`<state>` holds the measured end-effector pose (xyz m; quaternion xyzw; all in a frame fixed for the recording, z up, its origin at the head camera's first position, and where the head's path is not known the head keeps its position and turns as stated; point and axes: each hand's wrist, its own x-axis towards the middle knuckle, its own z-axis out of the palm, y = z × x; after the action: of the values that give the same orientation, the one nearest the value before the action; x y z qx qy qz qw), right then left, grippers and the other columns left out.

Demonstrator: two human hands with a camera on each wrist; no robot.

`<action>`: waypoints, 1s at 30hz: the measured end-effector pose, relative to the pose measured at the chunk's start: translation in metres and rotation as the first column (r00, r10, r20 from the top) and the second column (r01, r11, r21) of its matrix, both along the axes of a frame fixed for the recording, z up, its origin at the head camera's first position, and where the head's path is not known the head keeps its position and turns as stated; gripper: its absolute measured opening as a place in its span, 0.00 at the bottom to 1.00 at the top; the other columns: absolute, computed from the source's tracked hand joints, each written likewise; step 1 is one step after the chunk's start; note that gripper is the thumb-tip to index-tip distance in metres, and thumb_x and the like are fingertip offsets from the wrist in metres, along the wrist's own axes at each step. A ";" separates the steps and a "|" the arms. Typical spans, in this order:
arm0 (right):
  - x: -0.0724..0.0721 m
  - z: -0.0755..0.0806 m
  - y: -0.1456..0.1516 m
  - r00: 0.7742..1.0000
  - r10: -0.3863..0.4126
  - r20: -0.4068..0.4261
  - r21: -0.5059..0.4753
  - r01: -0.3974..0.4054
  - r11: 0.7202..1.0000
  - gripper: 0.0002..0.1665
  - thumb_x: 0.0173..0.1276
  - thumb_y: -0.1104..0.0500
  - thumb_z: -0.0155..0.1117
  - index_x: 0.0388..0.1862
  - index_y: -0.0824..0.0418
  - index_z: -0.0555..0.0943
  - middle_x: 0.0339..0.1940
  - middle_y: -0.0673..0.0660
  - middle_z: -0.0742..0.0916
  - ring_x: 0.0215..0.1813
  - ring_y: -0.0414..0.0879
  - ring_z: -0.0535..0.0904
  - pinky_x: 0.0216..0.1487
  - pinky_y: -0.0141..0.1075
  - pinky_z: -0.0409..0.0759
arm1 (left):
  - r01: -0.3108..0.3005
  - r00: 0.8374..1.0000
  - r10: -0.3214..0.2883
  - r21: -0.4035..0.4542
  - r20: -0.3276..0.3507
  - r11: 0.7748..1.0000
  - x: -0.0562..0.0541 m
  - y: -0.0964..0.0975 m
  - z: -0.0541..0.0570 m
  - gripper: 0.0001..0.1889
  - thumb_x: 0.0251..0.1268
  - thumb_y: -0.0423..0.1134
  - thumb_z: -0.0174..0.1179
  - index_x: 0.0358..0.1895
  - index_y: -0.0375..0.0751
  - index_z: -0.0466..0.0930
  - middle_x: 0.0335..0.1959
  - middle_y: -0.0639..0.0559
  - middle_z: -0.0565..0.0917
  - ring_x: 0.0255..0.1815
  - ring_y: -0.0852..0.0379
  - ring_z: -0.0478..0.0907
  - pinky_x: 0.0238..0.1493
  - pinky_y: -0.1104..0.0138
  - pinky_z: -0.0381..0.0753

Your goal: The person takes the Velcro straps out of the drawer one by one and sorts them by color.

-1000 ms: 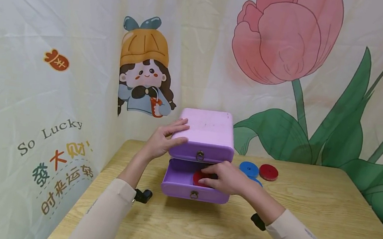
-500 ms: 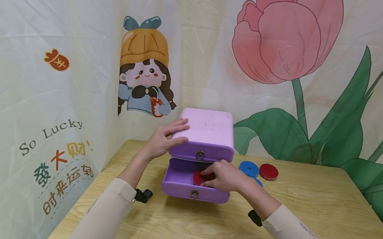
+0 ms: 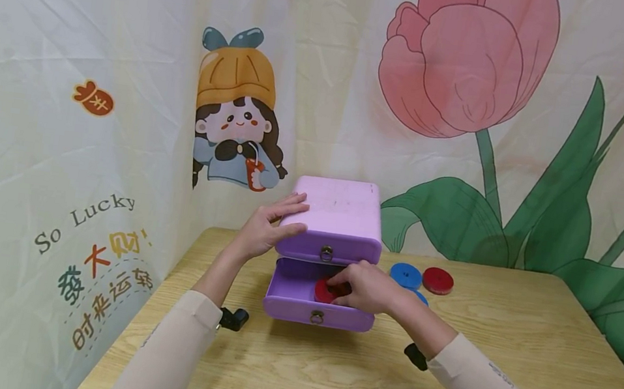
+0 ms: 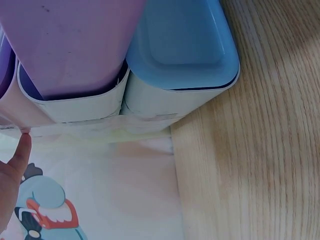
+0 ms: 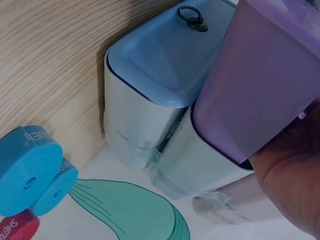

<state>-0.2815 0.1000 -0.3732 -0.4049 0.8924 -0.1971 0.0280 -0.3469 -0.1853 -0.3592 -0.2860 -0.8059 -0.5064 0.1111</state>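
A small purple chest of drawers with a pink top stands at the back of the table. Its middle drawer is pulled out; the drawer above and the blue bottom drawer are closed. Inside the pulled-out drawer lies a red roll of tape, pinched at its right side between the thumb and fingers of my right hand. My left hand rests on the chest's left edge, its fingers extended over the top. The right wrist view shows only part of the right hand, and the drawer wall hides its fingertips.
Right of the chest lie a blue roll of tape, a red roll and another blue roll, partly behind the right wrist. A printed curtain hangs behind and left of the wooden table.
My right hand and forearm have shifted slightly left in the drawer, at the red roll of tape. The left hand and the chest have stayed put.
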 end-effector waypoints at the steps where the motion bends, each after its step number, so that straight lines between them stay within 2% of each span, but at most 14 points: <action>1: 0.000 0.000 0.000 1.000 0.002 0.002 -0.004 -0.002 1.000 0.21 0.66 0.56 0.77 0.57 0.58 0.89 0.50 0.51 0.93 0.47 0.41 0.87 0.46 0.32 0.84 | 0.001 1.000 -0.001 0.000 -0.001 1.000 0.000 0.000 0.000 0.27 0.66 0.48 0.73 0.68 0.55 0.82 0.78 0.64 0.71 0.84 0.63 0.58 0.85 0.50 0.54; 12: 0.000 0.001 0.006 0.999 0.041 0.025 -0.053 -0.039 0.998 0.21 0.68 0.54 0.76 0.58 0.58 0.89 0.52 0.50 0.92 0.49 0.40 0.85 0.48 0.32 0.83 | -0.004 1.000 0.004 -0.005 -0.008 1.000 0.001 0.001 0.000 0.26 0.66 0.46 0.72 0.68 0.55 0.82 0.78 0.62 0.71 0.84 0.61 0.58 0.85 0.49 0.54; 19: 0.007 0.009 0.011 0.997 0.059 0.045 -0.107 -0.054 0.993 0.23 0.71 0.49 0.73 0.60 0.57 0.88 0.53 0.51 0.91 0.47 0.43 0.83 0.44 0.32 0.79 | -0.001 1.000 0.001 -0.001 0.000 1.000 0.001 0.001 0.001 0.26 0.66 0.46 0.72 0.68 0.54 0.82 0.78 0.62 0.71 0.84 0.61 0.58 0.85 0.49 0.54; 26: 0.016 0.016 0.017 0.997 0.082 -0.008 -0.157 -0.083 0.984 0.24 0.72 0.47 0.71 0.62 0.56 0.87 0.57 0.52 0.90 0.56 0.43 0.85 0.54 0.42 0.86 | -0.007 1.000 0.007 -0.012 -0.004 1.000 0.001 0.001 0.001 0.27 0.67 0.46 0.72 0.69 0.54 0.81 0.78 0.62 0.71 0.84 0.60 0.58 0.84 0.48 0.54; 30: 0.022 0.023 0.020 0.996 0.067 -0.058 -0.164 -0.076 0.984 0.25 0.71 0.45 0.72 0.62 0.54 0.87 0.60 0.52 0.89 0.61 0.46 0.85 0.59 0.43 0.85 | -0.009 1.000 0.009 -0.013 -0.002 1.000 0.002 0.001 0.001 0.27 0.66 0.48 0.72 0.69 0.54 0.81 0.78 0.63 0.71 0.84 0.61 0.58 0.84 0.49 0.56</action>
<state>-0.2593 0.1199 -0.3500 -0.4426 0.8582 -0.2590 -0.0223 -0.3452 -0.1842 -0.3584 -0.2837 -0.8103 -0.5004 0.1122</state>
